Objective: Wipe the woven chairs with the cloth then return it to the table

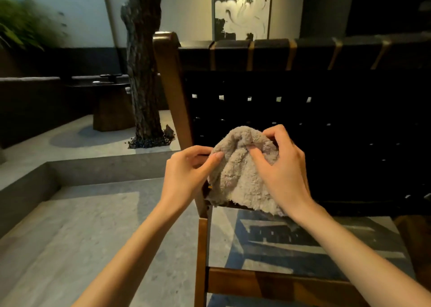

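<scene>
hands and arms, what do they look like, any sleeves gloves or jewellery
The left hand and right hand are bare: no gloves, rings, watch or bracelet visible. The left forearm and right forearm are uncovered down to the frame's edge, no sleeve showing.

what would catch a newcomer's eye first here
A fluffy beige cloth sits at centre, pinched by the left hand and the right hand. Behind it stands a dark woven chair with a wooden frame, and a tree trunk rises to its left.
</scene>
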The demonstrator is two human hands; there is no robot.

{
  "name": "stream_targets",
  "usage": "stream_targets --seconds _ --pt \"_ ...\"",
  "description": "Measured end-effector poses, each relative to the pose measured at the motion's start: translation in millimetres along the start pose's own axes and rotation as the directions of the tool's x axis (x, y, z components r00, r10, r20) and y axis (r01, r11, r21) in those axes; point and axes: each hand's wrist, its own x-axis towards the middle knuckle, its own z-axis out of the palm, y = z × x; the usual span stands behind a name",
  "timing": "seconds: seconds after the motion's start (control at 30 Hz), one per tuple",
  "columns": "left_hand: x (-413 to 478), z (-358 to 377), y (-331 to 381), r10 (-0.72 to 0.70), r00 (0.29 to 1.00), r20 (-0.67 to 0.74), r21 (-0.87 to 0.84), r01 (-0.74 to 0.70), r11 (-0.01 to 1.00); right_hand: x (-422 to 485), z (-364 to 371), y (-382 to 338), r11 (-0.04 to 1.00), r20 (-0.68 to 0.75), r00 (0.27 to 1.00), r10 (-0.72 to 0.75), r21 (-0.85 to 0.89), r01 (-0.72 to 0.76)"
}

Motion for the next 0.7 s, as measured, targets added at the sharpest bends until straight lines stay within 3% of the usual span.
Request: stream_targets --seconds 0.1,0.2,0.27,0.4,0.53,0.63,0.7 --pt "4.7 -5.4 7.8 0.041 0.999 0.024 -0.121 -0.038 0.992 2.3 25.8 -28.2 0.994 -0.134 0.991 0.007 0.112 0.009" --pt "7.4 -14.0 8.6 0.039 0.998 0.053 -0.228 -0.026 0.973 0.6 51.0 -43.8 0.980 -0.059 0.998 0.026 0.199 -0.014" --pt "7.6 -22.2 6.2 0.033 0.994 0.100 -0.232 -0.008 0.973 5.1 57.4 -46.7 0.985 -0.093 0.996 -0.011 0.171 0.027" --pt "6.7 -38.6 1.0 0.080 0.983 0.166 -0.211 -0.044 0.977 28.4 60.6 -51.0 0.970 -0.254 0.941 -0.223 0.038 0.240" --pt "9.1 -44.8 -3.2 0.136 0.989 0.059 -0.169 -0.124 0.978 57.0 70.2 -52.2 0.934 -0.392 0.848 -0.356 -0.131 0.332" --pt "10.2 -43.3 -10.8 0.189 0.982 -0.026 -0.043 -0.190 0.981 66.7 84.9 -48.4 0.899 -0.388 0.821 -0.419 -0.306 0.314" --pt "9.0 -40.5 -18.8 0.234 0.969 -0.084 0.045 -0.231 0.972 60.2 97.2 -41.6 0.849 -0.304 0.839 -0.451 -0.435 0.298"
